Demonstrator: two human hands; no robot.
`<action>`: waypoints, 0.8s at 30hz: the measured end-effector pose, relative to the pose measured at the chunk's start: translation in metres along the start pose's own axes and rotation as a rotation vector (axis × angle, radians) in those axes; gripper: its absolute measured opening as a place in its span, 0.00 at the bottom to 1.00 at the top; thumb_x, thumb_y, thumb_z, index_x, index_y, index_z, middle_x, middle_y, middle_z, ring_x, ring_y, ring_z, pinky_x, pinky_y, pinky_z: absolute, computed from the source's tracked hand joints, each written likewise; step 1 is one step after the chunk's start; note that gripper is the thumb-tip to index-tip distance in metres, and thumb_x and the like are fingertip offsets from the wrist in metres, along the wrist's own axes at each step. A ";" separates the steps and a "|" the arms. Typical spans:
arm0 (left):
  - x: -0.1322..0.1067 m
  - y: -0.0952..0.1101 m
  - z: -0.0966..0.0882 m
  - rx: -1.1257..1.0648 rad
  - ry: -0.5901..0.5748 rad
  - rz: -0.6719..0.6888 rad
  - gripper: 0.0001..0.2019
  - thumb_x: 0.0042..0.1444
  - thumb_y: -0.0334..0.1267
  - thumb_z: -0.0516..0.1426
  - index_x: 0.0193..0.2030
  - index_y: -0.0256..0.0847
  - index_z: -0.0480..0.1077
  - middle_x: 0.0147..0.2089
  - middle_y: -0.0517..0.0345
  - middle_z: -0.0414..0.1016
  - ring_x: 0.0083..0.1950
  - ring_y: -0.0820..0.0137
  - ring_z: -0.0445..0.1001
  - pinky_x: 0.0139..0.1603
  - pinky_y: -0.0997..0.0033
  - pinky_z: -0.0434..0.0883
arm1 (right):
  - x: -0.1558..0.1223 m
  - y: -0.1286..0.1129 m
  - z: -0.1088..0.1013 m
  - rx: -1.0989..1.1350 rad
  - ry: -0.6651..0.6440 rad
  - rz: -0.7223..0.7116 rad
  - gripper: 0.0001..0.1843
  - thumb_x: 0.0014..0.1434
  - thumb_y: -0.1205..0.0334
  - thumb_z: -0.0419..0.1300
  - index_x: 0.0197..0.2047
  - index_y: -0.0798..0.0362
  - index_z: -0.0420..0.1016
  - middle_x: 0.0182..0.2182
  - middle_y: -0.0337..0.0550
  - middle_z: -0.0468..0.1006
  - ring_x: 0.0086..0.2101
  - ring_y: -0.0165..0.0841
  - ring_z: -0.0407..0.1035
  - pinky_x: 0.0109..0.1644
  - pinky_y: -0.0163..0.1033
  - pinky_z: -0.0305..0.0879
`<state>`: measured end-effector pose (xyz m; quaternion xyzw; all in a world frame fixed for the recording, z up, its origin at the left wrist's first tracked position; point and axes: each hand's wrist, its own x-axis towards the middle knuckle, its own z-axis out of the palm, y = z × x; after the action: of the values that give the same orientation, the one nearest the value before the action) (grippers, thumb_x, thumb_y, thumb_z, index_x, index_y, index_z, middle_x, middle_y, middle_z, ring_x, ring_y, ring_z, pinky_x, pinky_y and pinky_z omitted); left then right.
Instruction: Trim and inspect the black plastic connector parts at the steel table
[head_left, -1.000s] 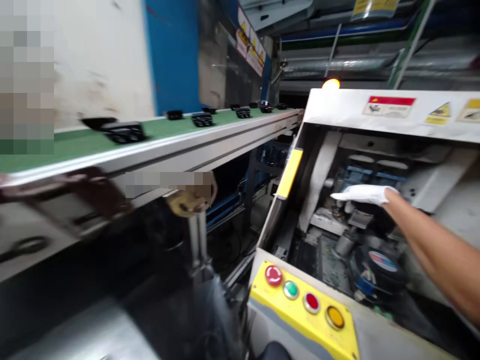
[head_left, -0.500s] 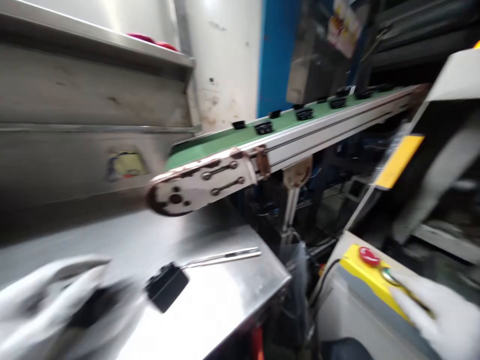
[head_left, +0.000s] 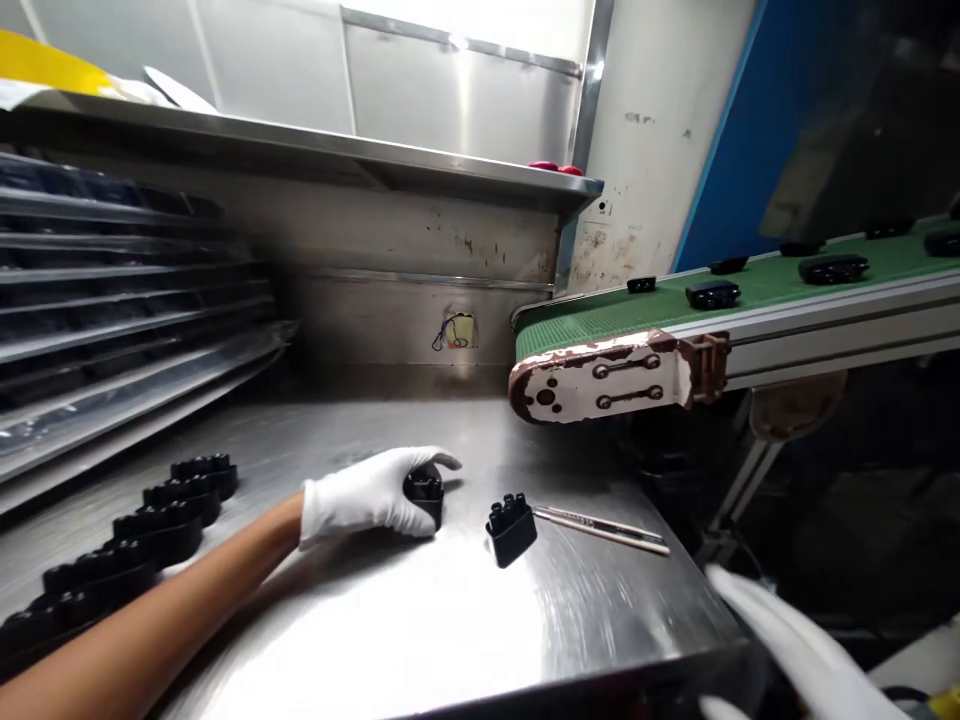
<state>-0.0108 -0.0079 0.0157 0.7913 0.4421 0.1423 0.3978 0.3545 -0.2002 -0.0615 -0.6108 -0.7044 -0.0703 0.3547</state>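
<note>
My left hand (head_left: pixel 379 492), in a white glove, is closed around a black molded plastic part (head_left: pixel 425 495) on the steel table. Just right of it a similar black plastic part (head_left: pixel 511 532) with several short round studs on top rests on the metal. A pair of tweezers (head_left: pixel 604 528) lies beside that part, its tips close to it. My right hand (head_left: pixel 795 645), also gloved, is at the lower right past the table's corner, smeared by motion and partly cut off. Its fingers look stretched and apart, and nothing shows in them.
Several black parts (head_left: pixel 169 530) stand in a row at left, near stacked plastic trays (head_left: pixel 135 320). A green conveyor belt (head_left: pixel 592 325) carrying several black parts slopes down over the steel table (head_left: pixel 622 610). A metal shelf (head_left: pixel 450 165) runs along the back.
The view has swung left, bringing in the trays and row of parts. My right hand has come away from the yellow box with the red button. My left hand now shows clearly around a part.
</note>
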 end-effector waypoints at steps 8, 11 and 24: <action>0.005 0.000 0.011 -0.144 0.031 -0.018 0.31 0.46 0.36 0.66 0.57 0.41 0.63 0.39 0.59 0.77 0.41 0.65 0.75 0.41 0.68 0.72 | 0.119 -0.083 0.088 0.178 -0.369 -0.100 0.37 0.60 0.47 0.58 0.68 0.50 0.55 0.61 0.52 0.66 0.60 0.46 0.59 0.65 0.55 0.56; 0.010 -0.006 0.015 -0.222 0.119 -0.026 0.31 0.45 0.36 0.66 0.57 0.44 0.63 0.39 0.60 0.77 0.37 0.66 0.75 0.36 0.69 0.71 | 0.137 -0.083 0.112 0.073 -0.375 -0.081 0.38 0.60 0.46 0.57 0.69 0.53 0.55 0.62 0.56 0.65 0.61 0.50 0.58 0.64 0.56 0.55; 0.004 0.009 0.026 -0.429 0.241 -0.101 0.33 0.46 0.34 0.67 0.58 0.46 0.61 0.38 0.60 0.75 0.33 0.67 0.76 0.30 0.71 0.73 | 0.201 -0.079 0.156 0.202 -0.298 -0.036 0.35 0.56 0.47 0.61 0.63 0.52 0.64 0.53 0.51 0.74 0.50 0.47 0.69 0.55 0.48 0.66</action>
<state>0.0114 -0.0202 0.0055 0.6431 0.4850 0.3063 0.5074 0.2174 0.0261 -0.0327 -0.5630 -0.7634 0.0860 0.3046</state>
